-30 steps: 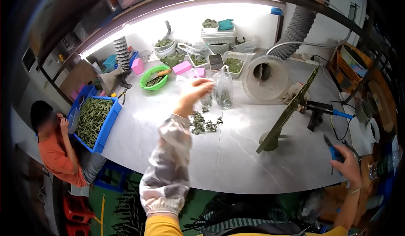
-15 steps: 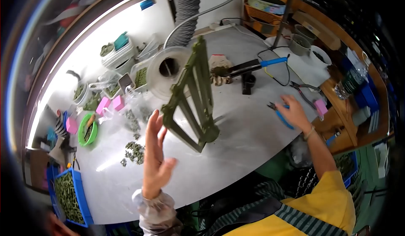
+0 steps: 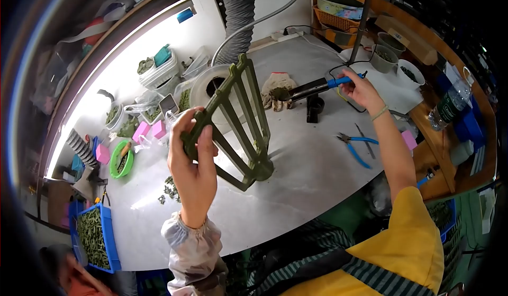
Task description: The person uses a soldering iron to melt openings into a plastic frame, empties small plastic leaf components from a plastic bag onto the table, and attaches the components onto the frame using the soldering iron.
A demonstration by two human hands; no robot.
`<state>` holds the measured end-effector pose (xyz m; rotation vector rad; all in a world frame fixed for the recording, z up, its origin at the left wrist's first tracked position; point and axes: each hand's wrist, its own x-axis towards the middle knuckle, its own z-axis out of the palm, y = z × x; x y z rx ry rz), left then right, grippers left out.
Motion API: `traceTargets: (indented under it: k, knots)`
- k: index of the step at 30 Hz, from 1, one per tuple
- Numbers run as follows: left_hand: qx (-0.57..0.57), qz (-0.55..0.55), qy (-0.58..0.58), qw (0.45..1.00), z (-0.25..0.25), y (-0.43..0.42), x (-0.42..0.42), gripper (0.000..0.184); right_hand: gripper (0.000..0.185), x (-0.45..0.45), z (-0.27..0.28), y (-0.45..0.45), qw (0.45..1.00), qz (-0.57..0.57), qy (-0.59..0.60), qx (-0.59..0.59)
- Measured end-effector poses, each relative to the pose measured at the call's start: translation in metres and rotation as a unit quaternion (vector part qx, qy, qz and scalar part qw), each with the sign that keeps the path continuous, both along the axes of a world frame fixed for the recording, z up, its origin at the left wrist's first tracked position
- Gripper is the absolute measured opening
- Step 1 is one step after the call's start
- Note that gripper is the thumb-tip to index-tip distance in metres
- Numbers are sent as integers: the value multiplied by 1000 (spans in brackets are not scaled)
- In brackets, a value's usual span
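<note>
My left hand point(image 3: 193, 171) is closed on the upper left edge of a dark green slatted frame point(image 3: 241, 105). The frame stands tilted on the table, its narrow lower end touching the surface. To the right, my right hand point(image 3: 362, 90) has its fingers round the blue handle of a soldering iron point(image 3: 341, 80), whose front part sits in a black tubular holder point(image 3: 309, 89). A stained glove point(image 3: 277, 90) lies by the holder's left end. Blue-handled pliers point(image 3: 355, 149) lie on the table below my right hand, beside a thin tool point(image 3: 365, 140).
A grey ventilation hose point(image 3: 238, 18) hangs behind the frame. Small green pieces point(image 3: 169, 189) lie left of my left hand. A green bowl point(image 3: 121, 159), pink blocks point(image 3: 141, 132) and a blue crate point(image 3: 108, 238) of green parts line the left. Pots point(image 3: 384, 58) and a bottle point(image 3: 450, 104) stand right.
My right hand has left the pliers, moving up and away to the soldering iron's handle. My left hand has closed on the frame's edge. The frame has tilted slightly to the left.
</note>
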<state>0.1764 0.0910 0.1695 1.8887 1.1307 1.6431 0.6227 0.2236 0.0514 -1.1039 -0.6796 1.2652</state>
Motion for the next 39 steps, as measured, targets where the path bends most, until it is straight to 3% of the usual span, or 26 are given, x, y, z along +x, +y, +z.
traceTargets:
  k: [2,5,14,17,20,23,29,32,39]
  knots:
    - [-12,-24,-48,999,3,5,0,30,36,-19,24,-23,997,-15,-69,25]
    - [-56,-20,-25,998,13,26,-7,29,30,-42,43,-58,992,41,-56,103]
    - [-62,6,18,998,18,85,-8,33,17,-101,17,-167,971,11,-105,213]
    - [-77,9,13,997,19,85,-4,34,13,-131,8,-179,945,42,-187,267]
    - [-77,10,8,997,18,85,-3,35,16,-148,-3,-182,885,30,-356,300]
    - [-79,7,7,997,18,83,-3,36,18,-157,-2,-184,865,14,-394,311]
    - [-67,-7,-9,998,14,86,-6,36,17,-164,-12,-192,874,12,-378,304]
    - [-72,-5,-5,997,15,86,-9,35,15,-169,-10,-198,924,19,-257,284]
    - [-72,-1,-10,997,14,88,-9,34,14,-163,9,-222,881,1,-348,321]
